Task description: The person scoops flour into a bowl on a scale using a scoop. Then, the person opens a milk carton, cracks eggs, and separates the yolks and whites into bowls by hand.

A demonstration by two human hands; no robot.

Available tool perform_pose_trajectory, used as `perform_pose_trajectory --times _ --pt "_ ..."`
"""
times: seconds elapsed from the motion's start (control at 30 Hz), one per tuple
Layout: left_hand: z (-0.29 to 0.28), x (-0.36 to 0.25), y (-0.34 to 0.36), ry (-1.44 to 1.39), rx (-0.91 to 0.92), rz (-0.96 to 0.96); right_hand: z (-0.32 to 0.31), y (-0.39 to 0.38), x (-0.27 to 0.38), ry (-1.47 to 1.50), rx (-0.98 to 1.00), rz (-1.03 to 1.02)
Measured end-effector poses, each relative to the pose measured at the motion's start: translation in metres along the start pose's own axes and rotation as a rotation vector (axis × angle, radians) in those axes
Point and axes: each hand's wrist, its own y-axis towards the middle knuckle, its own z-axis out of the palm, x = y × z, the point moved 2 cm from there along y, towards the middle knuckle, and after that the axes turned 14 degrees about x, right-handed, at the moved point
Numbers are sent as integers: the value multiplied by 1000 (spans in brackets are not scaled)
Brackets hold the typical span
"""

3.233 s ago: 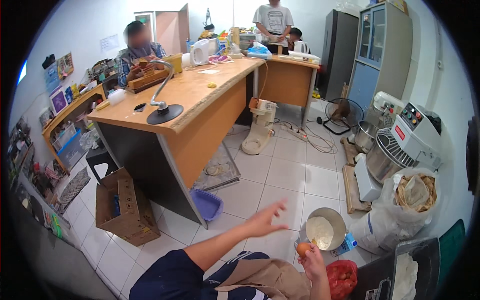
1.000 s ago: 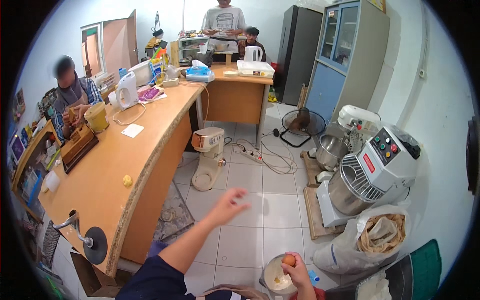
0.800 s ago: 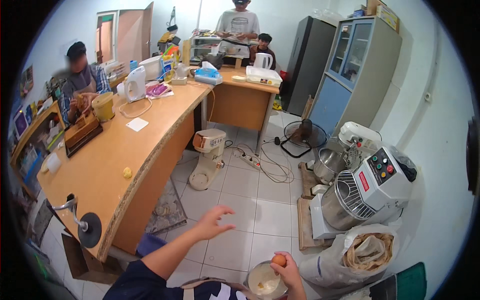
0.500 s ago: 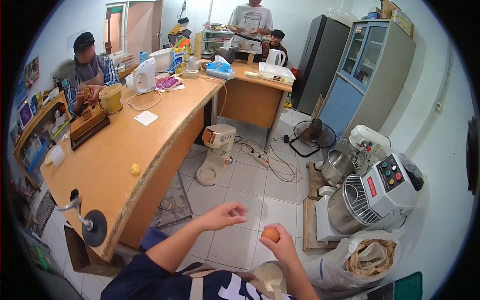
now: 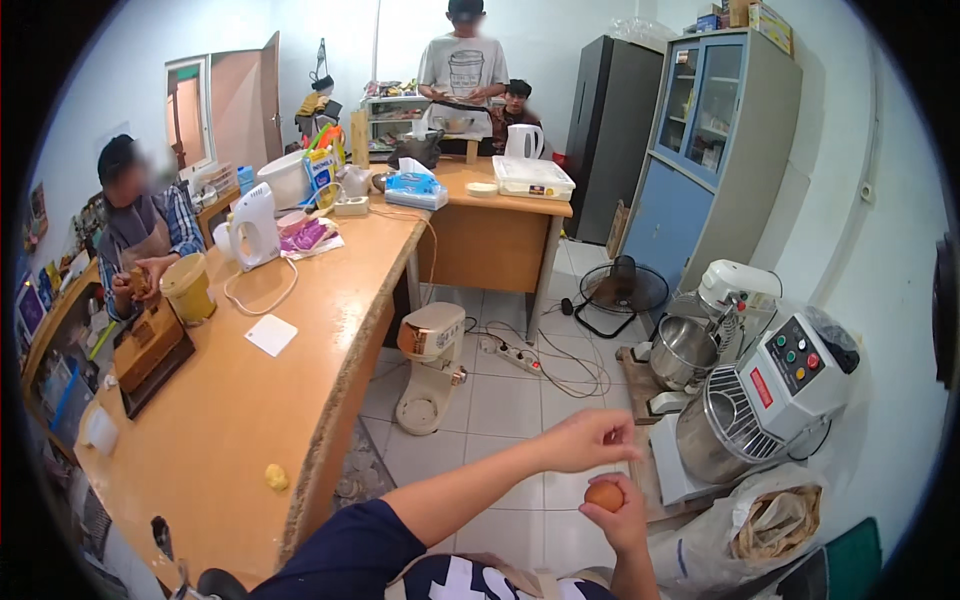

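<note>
A brown egg (image 5: 604, 495) is held in my right hand (image 5: 628, 520), with the thumb and fingers around its sides. Just above and slightly left of it, my left hand (image 5: 590, 440) hovers with nothing visible in it. Its fingers are loosely curled, and a gap shows between them. My left forearm reaches across in front of my apron (image 5: 470, 580). Both hands are in the air over the tiled floor.
A wooden table (image 5: 330, 330) runs along my left, bearing a yellow lump (image 5: 276, 477), a white hand mixer (image 5: 254, 228) and a yellow tub (image 5: 188, 288). A stand mixer (image 5: 428, 365) sits on the floor ahead. At right stand a spiral mixer (image 5: 760, 400) and a sack (image 5: 740, 540). Cords (image 5: 570, 370) cross the floor. Co-workers are beyond the tables.
The view has shifted. My left hand has moved right, to above the egg. My right hand still grips the egg, now farther right in the picture. The pale bowl by my lap has mostly left the picture.
</note>
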Motion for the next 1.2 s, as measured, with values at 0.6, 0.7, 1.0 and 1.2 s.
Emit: perform_pose_trajectory --times 0.6,0.7,1.0,1.2 --pt "-188 53 -13 148 -416 261 28 195 23 7 201 -127" --pt "-191 40 36 387 -369 422 1 193 -2 -64 126 -139" --pt "-349 63 87 573 -646 231 -74 194 -57 40 36 219" --pt "-508 119 -19 1162 -753 -276 -69 275 -32 -133 186 -9"
